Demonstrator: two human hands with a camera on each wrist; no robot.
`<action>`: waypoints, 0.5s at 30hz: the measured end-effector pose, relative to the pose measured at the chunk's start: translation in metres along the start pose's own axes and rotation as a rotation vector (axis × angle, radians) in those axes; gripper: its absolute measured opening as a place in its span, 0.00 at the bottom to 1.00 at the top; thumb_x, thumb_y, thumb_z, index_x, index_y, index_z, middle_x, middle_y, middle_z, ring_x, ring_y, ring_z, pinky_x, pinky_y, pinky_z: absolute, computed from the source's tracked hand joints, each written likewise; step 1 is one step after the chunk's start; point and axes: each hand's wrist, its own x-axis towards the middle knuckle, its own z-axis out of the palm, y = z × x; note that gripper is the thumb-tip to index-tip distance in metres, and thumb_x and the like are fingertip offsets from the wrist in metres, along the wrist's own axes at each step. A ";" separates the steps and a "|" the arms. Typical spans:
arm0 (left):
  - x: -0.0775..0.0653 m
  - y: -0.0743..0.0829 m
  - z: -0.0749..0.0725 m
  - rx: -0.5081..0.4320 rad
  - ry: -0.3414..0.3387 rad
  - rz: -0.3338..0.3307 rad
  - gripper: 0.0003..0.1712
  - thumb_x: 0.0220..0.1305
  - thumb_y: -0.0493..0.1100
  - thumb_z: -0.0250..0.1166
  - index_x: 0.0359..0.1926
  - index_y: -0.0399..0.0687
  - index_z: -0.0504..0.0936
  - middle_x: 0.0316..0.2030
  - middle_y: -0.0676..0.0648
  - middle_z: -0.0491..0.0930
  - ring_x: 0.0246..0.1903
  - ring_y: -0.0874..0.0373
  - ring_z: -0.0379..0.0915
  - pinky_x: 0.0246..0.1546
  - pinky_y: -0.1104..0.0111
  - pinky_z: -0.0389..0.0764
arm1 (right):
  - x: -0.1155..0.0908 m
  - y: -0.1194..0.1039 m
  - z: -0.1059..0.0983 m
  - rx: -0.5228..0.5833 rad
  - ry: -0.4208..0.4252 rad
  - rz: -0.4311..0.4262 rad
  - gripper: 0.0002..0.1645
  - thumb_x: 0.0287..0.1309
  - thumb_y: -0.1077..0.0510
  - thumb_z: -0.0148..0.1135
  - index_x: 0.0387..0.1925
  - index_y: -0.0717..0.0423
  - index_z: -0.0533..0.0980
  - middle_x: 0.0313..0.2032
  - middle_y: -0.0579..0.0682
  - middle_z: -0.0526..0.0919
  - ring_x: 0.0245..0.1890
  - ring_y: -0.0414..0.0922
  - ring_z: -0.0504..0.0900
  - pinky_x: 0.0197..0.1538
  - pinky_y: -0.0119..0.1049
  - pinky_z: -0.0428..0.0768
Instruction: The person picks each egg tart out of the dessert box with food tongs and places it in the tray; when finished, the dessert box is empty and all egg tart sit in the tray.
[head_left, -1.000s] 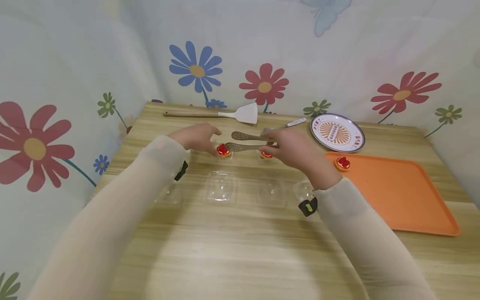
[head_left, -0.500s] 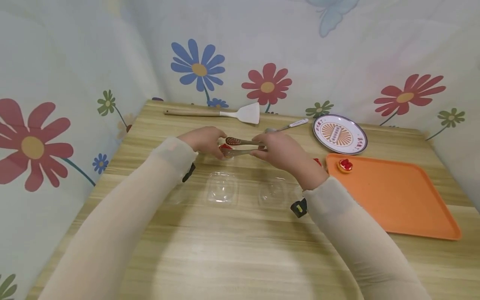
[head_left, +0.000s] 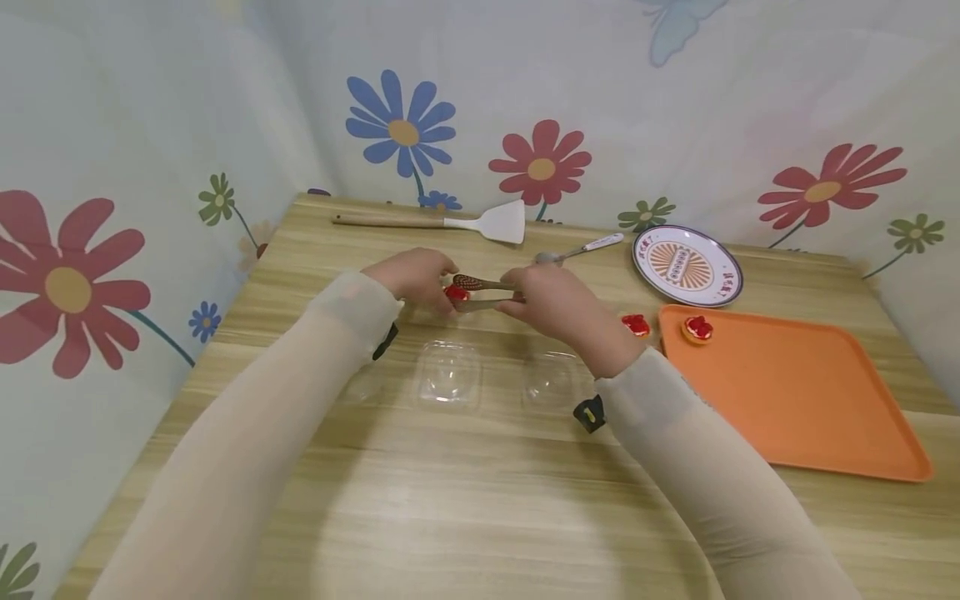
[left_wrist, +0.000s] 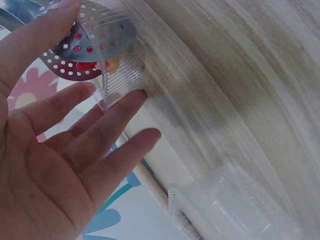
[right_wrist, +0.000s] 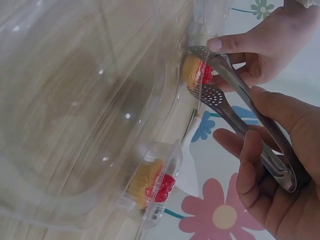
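My right hand grips perforated metal tongs, thumb on one arm and fingers curled along the other. The tong heads stand on either side of a small tart with red topping, inside a clear plastic container. My left hand is at that container; in the left wrist view its fingers are fairly straight, the thumb near the tong head and the fingertips at the rim. Another red-topped tart sits in a clear container close by in the right wrist view.
Clear lid-like plastic pieces lie in front. Rightward are a tart, then an orange tray bearing another tart. Along the back lie a white spatula, a spoon and a patterned plate.
My right hand has brought the tongs left, from beside the tart to around it. My left hand has shifted slightly right towards them. The tart beside the tray has come out from behind my right forearm.
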 end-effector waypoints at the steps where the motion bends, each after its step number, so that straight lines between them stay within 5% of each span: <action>1: 0.001 0.000 0.000 0.000 -0.002 -0.001 0.47 0.53 0.50 0.77 0.70 0.41 0.67 0.67 0.39 0.68 0.66 0.43 0.64 0.65 0.50 0.66 | 0.001 -0.001 0.001 -0.003 -0.006 0.008 0.20 0.63 0.51 0.67 0.49 0.60 0.81 0.32 0.51 0.85 0.31 0.46 0.80 0.41 0.43 0.80; 15: -0.006 0.004 -0.003 -0.013 -0.026 -0.001 0.46 0.55 0.49 0.76 0.71 0.39 0.66 0.68 0.38 0.67 0.67 0.42 0.63 0.67 0.52 0.64 | 0.005 -0.006 0.006 -0.020 -0.068 0.060 0.21 0.66 0.50 0.64 0.53 0.60 0.81 0.36 0.52 0.86 0.35 0.46 0.83 0.44 0.45 0.80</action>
